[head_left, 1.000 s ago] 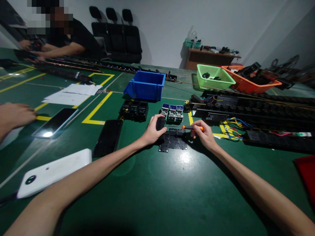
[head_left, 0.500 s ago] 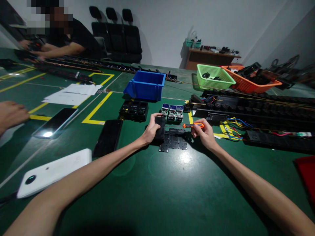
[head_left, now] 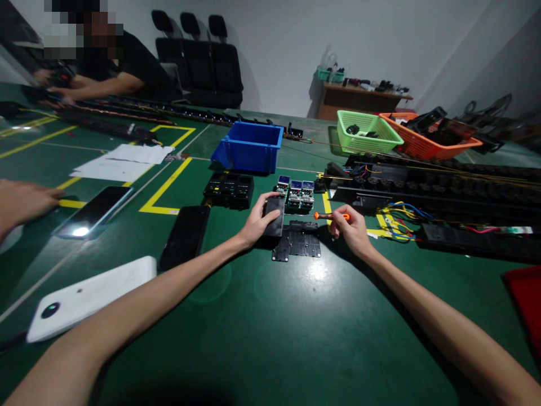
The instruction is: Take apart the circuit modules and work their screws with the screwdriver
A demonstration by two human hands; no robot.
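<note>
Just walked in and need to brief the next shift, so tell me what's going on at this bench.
A person works at the green table. Their left hand grips a black module at the left edge of a black plate. Their right hand holds an orange-handled screwdriver by the plate's far edge. Small circuit boards lie just beyond. At the far left, a co-worker's hand rests beside a phone.

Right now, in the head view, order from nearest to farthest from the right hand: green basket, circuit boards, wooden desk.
1. circuit boards, just left of the right hand.
2. green basket, farther back on the table.
3. wooden desk, at the far wall.
</note>
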